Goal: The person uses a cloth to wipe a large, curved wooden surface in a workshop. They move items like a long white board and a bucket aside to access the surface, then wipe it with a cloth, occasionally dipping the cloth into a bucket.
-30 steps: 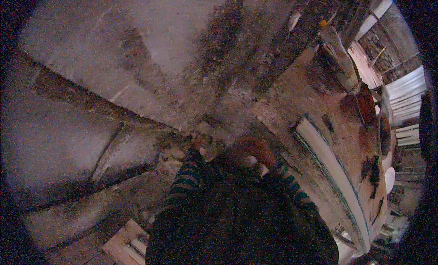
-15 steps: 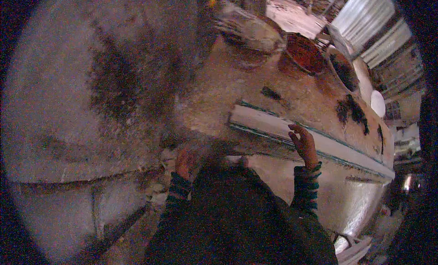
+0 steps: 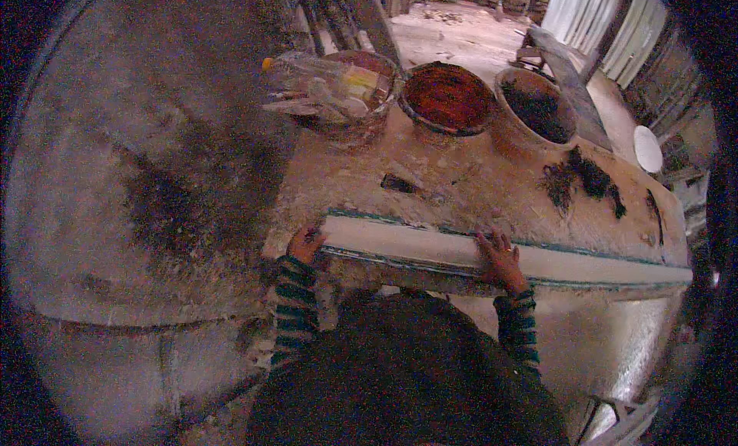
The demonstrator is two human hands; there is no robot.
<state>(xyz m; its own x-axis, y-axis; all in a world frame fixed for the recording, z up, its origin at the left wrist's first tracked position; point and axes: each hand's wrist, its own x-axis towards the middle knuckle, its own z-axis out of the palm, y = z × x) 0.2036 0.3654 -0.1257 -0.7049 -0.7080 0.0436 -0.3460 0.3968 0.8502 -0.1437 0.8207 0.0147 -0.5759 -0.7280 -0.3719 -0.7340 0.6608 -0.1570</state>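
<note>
Dusty workbench [image 3: 461, 185] is carrying a long white plank [image 3: 430, 250] lying along its near edge. Three round tubs [image 3: 450, 96] are sitting at the back. Left hand [image 3: 305, 244] is gripping the plank's end; right hand [image 3: 500, 258] is resting flat, fingers spread, on top.

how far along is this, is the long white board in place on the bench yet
Done: the long white board lies flat along the near edge of the bench. In hand: the left hand grips its end and the right hand rests on top. Left: both hands are on it, so it is not yet released.
</note>
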